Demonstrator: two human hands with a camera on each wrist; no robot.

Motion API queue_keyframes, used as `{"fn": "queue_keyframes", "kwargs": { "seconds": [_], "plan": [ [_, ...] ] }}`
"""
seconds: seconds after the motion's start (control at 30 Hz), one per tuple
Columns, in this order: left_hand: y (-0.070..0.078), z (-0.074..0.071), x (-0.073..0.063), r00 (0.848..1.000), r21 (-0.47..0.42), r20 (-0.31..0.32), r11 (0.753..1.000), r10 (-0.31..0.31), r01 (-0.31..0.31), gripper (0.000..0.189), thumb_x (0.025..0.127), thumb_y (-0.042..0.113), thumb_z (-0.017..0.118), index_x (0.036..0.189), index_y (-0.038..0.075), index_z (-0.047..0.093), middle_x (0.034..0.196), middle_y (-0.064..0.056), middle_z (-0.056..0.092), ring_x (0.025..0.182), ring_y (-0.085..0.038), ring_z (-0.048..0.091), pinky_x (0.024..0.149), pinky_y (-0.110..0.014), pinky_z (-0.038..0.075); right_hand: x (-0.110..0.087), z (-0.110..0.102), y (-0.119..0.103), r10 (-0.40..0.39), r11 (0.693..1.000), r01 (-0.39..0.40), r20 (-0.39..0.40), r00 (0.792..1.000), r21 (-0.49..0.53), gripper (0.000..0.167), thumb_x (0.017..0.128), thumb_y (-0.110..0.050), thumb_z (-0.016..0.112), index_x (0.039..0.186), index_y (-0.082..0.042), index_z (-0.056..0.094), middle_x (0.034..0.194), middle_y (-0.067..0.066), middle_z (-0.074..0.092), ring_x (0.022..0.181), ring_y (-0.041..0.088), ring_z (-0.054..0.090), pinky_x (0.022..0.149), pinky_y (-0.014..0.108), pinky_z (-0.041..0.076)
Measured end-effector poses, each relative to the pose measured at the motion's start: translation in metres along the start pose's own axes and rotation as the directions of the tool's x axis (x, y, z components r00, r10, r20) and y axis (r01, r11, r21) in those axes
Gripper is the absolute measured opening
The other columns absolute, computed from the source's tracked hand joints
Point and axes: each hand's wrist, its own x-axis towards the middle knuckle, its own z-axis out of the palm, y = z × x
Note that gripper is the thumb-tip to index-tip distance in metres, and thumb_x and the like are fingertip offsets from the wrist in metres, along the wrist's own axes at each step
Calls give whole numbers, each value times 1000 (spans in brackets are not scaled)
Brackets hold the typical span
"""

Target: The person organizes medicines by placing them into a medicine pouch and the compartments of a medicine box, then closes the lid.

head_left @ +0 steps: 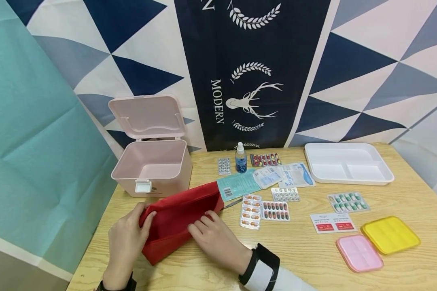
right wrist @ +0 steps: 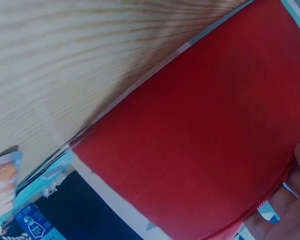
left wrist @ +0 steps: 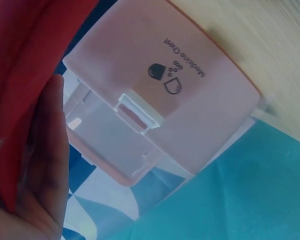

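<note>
A red pouch (head_left: 156,251) gapes open at the front left of the table, its dark inside facing up. At its left end, my left hand (head_left: 126,236) pinches the rim between thumb and fingers. The fingers of my right hand (head_left: 218,242) curl over the near rim toward the right end. Up close in the right wrist view, the pouch's side (right wrist: 190,130) looks smooth, with my right hand (right wrist: 290,205) gripping its edge. In the left wrist view, my left hand (left wrist: 46,165) lies along the red fabric (left wrist: 30,60).
Behind the pouch stands a pink medicine chest (head_left: 165,186), lid raised. Right of it are a spray bottle (head_left: 241,161), a teal packet (head_left: 240,185), tweezers-like metal (head_left: 233,203) and several blister packs (head_left: 250,212). Farther right lie a white tray (head_left: 353,180), yellow case (head_left: 391,234) and pink case (head_left: 359,252).
</note>
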Motion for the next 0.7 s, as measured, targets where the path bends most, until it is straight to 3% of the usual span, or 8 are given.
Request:
{"fn": "queue_keyframes", "kwargs": {
  "seconds": [0.23,0.43,0.53,0.63,0.7],
  "plan": [
    [-2,3,-1,999,-7,-22,999,-39,39,27,73,13,76,96,9,63,71,-11,68,49,-25,58,39,-29,35,-7,-2,1,-16,1000,15,5,1000,13,34,101,-14,18,91,-15,50,85,-5,60,83,11,55,86,30,40],
    [-10,5,-6,998,-108,-59,994,-30,23,31,75,11,72,104,10,61,83,-9,71,61,-23,66,50,-34,49,-9,0,3,-13,1000,14,-36,999,24,33,101,-14,20,92,-14,52,88,-4,62,85,12,56,86,31,41],
    [-16,5,-12,998,-206,-69,979,-12,-2,29,75,7,71,102,11,61,89,-6,70,68,-18,66,60,-20,52,-9,1,4,-19,1000,20,-50,999,14,34,101,-14,20,92,-15,53,88,-4,62,85,12,56,86,31,41],
    [-22,5,-19,998,-311,-64,950,3,-23,25,74,-1,70,95,13,65,87,-3,69,74,-7,64,67,-5,46,-10,1,4,-28,1000,28,-56,998,0,34,101,-13,20,92,-15,53,88,-5,62,85,11,56,86,31,41],
    [-24,5,-23,999,-360,-47,933,3,-19,27,73,-4,70,92,15,68,87,-3,69,80,2,61,70,-2,43,-10,1,4,-35,999,34,-61,998,-16,34,101,-13,20,92,-15,53,89,-6,62,85,11,56,86,31,41]
  ]
}}
